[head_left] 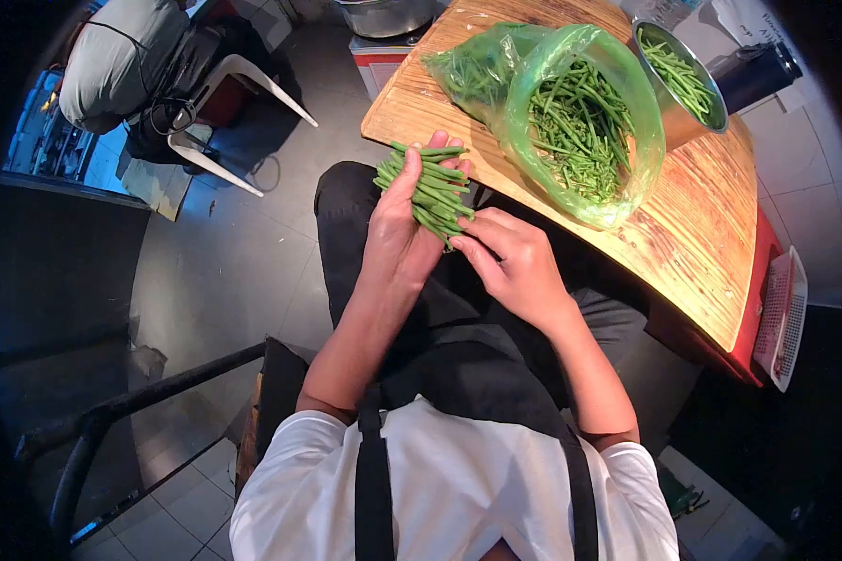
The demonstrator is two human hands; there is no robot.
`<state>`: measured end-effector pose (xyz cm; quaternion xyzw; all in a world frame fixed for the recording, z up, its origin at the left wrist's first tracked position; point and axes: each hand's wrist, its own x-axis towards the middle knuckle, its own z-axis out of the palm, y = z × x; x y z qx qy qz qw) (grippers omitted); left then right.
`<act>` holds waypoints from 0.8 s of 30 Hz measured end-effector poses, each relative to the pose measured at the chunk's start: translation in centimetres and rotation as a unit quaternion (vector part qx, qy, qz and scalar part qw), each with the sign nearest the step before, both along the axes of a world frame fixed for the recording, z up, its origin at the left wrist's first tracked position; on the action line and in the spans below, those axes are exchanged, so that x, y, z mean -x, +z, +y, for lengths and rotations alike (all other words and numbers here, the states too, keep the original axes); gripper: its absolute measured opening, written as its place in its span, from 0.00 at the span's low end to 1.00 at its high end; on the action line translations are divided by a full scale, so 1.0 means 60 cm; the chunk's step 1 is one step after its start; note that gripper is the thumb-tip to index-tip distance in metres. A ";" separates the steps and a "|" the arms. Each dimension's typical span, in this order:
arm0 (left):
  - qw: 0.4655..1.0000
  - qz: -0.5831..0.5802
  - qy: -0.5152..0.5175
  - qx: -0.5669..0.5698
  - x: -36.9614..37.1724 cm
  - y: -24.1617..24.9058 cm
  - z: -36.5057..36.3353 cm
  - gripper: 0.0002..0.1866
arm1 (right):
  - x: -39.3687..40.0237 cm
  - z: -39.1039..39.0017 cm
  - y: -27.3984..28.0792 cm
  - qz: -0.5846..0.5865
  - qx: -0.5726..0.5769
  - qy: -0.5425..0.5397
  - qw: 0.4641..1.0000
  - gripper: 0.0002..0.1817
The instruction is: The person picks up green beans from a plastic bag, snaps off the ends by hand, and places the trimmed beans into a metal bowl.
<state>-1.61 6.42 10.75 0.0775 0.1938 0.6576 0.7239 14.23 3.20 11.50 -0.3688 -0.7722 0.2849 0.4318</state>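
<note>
My left hand (407, 208) cradles a bundle of green beans (430, 194) above my lap, its thumb laid over them. At the lower right end of that bundle, the fingertips of my right hand (507, 254) pinch at the bean ends; whether a single bean is between them is hard to make out. Just beyond my hands, a green plastic bag (524, 122) stands open on the wooden table (706, 220), with many more beans and short pieces inside. Behind it, a metal pot (685, 131) also has beans in it.
A dark cylindrical container (753, 77) lies beside the pot. A white perforated basket (782, 318) leans at the table's right side. A large metal pot (384, 17) stands at the back. To the left are a white plastic chair (243, 70), a seated person (126, 61) and a black metal rail (159, 397).
</note>
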 end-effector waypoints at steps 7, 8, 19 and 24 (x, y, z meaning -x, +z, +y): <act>1.000 -0.014 -0.015 -0.024 -0.003 0.000 -0.006 0.20 | 0.017 -0.013 -0.022 0.014 -0.031 -0.075 0.997 0.05; 0.999 -0.014 -0.015 -0.025 -0.004 0.000 -0.008 0.20 | 0.021 -0.017 -0.029 0.013 -0.032 -0.075 0.997 0.05; 0.999 -0.004 0.035 -0.035 -0.011 -0.017 -0.031 0.18 | 0.053 -0.028 -0.062 0.496 0.448 -0.031 0.743 0.09; 0.997 -0.056 0.049 -0.026 0.004 -0.006 -0.028 0.18 | 0.045 -0.018 -0.027 0.293 0.171 -0.208 0.917 0.04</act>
